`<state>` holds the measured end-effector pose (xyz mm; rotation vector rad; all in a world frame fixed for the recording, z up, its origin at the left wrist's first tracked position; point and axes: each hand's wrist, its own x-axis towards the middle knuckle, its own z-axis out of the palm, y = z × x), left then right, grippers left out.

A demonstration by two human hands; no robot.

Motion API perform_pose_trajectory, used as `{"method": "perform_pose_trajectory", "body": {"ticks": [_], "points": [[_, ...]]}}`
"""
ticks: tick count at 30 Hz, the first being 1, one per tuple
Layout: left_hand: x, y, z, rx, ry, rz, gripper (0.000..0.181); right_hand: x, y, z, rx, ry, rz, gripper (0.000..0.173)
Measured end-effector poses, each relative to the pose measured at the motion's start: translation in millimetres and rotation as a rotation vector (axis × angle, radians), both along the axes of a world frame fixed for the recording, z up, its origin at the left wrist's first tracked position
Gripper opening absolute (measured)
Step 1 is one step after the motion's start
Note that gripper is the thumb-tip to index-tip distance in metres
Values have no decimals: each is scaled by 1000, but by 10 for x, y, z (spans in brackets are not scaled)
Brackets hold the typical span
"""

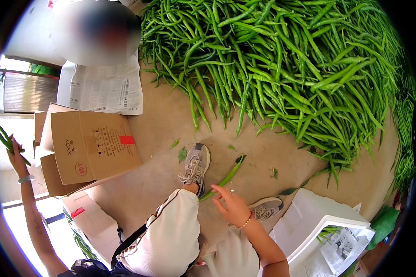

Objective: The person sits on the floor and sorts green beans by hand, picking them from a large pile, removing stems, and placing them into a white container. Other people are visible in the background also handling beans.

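Raised at the far left edge, my left hand grips a few long green chili peppers. A pale bangle circles that wrist. My right hand hovers in front of my knees, fingers apart, with nothing visible in it. Just beyond its fingertips, a single long green chili pepper with a dark end lies on the floor beside my left shoe. A large heap of green chili peppers spreads over the floor ahead and to the right.
At left stands a cardboard box with open flaps; newspaper drapes a white container behind it. A white foam box at lower right holds newspaper and some peppers. Another pale box sits lower left. A blurred area covers the upper left.
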<state>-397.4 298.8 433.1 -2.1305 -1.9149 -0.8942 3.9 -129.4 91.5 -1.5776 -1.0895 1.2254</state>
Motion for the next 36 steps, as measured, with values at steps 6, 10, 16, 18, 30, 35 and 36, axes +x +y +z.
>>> {"method": "perform_pose_trajectory", "body": {"ticks": [6, 10, 16, 18, 30, 35, 36], "points": [[264, 81, -457, -61, 25, -85, 32, 88, 14, -80, 53, -31, -148, 43], [2126, -708, -2210, -691, 1, -865, 29, 344, -59, -67, -73, -161, -252, 41], [3010, -926, -4266, -33, 909, -1505, 30, 338, -101, -73, -97, 1, -340, 39], [3156, -891, -4547, -168, 1005, -1306, 28, 334, -161, -132, -128, 48, -359, 38], [3213, -387, -4765, -204, 1123, -1417, 24, 245, -33, -118, -234, 131, -289, 38], [3153, -628, -4235, -293, 913, -1719, 26, 193, -93, -153, -226, 148, -308, 37], [3092, -713, -4001, -237, 776, -1804, 25, 180, -94, -171, -214, 123, -314, 37]]}}
